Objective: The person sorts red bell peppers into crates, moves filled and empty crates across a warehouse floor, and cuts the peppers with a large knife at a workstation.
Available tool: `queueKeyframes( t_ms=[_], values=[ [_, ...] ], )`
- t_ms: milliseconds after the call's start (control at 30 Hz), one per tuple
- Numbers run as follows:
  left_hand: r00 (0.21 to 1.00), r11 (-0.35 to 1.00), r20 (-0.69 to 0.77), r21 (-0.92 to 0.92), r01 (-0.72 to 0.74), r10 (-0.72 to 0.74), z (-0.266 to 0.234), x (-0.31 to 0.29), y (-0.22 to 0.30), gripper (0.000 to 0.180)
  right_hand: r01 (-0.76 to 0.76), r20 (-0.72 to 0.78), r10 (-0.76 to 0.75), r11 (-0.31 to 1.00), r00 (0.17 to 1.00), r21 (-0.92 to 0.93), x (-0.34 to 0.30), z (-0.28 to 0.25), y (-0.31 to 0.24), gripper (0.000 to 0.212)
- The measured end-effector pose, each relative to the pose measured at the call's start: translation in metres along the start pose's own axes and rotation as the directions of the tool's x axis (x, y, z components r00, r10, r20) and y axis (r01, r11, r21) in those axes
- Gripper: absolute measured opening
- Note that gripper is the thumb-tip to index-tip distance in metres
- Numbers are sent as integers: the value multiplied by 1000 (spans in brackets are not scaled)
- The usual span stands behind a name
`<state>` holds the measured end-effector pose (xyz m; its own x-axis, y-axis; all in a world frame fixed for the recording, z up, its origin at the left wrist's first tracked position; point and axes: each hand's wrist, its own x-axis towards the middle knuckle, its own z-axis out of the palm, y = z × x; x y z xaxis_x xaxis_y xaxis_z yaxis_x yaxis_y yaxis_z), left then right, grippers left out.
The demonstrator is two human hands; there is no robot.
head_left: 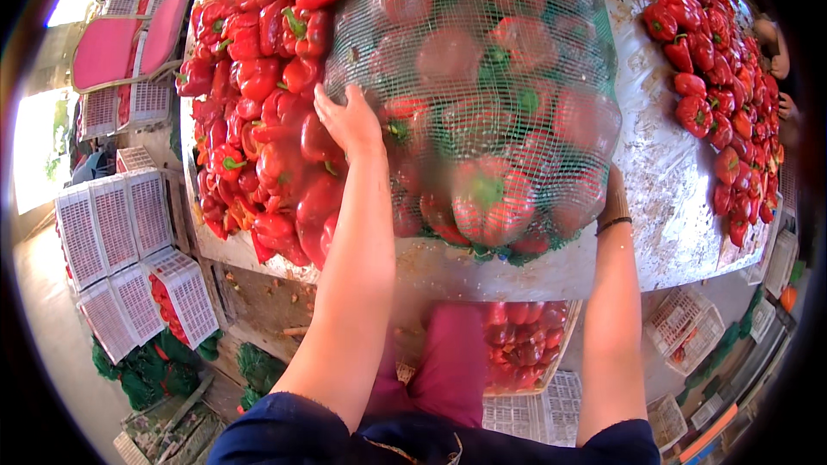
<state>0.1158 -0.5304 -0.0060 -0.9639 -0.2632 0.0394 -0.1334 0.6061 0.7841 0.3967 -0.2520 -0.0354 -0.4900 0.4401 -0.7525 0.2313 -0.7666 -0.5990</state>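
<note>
Your left hand splayed beside the green mesh bag of red peppers, cut off above, on the pale, stained bench; your half-hidden right hand's grip I couldn't tell.

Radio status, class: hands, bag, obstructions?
Left hand open at left edge of pepper-filled mesh bag. Right hand at its right side, fingers hidden. Loose red peppers crowd bag's left.

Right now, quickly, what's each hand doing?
Left hand: open, at the left side of the green net sack.
Right hand: at the sack's right side, partly hidden; can't tell if closed.
</note>
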Motion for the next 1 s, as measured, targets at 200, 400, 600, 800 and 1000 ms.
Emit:
queueKeyframes(
  t_ms=[200, 400, 600, 800, 1000],
  values=[
    [963, 947, 254, 281, -156, 84, -4, 4, 7, 67, 262, 22, -264, 963, 964, 60, 33, -30, 42, 27],
    [915, 937, 374, 244, -251, 148, -31, 4, -2, 62, 430, -47, -477, 827, 878, -361, -3, -3, 50, 16],
    [893, 980, 415, 18, -197, 172, -43, 11, -26, 54, 37, -149, 15, 940, 989, 339, -129, 36, 218, 19],
    [807, 924, 500, 35, -382, 314, -46, 24, -29, 42, 269, -358, -303, 952, 883, -142, -184, 96, 171, 17],
    [900, 975, 385, 6, -222, 203, -38, 80, -108, 59, 603, -99, -833, 470, 544, -645, -158, 15, 43, 23]
  ],
)
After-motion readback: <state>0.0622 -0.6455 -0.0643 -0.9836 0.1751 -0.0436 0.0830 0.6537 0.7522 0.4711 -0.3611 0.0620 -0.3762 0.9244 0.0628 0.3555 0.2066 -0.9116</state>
